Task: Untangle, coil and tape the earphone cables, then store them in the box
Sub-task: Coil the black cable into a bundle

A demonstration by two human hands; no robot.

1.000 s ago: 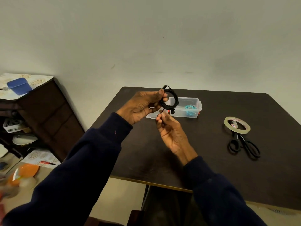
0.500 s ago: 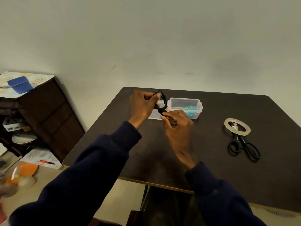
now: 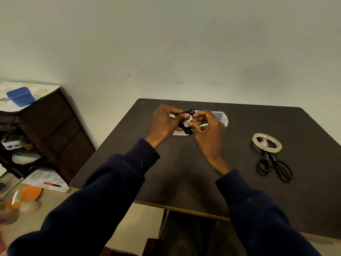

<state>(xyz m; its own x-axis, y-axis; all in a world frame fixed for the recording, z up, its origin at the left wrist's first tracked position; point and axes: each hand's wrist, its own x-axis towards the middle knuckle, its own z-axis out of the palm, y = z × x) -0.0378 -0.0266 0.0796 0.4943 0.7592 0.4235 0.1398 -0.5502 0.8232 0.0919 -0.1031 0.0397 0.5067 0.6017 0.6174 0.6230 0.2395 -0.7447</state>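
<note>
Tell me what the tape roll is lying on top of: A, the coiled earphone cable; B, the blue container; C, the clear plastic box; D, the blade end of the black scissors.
D: the tape roll sits over the blades of the black scissors, whose handles stick out toward the person.

The left hand (image 3: 166, 124) and blurred right hand (image 3: 208, 130) hide most of the box (image 3: 224, 119).

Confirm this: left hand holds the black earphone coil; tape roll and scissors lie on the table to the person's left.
Wrong side: the head view shows the tape roll and scissors on the table to the person's right. The left hand does hold the earphone coil.
</note>
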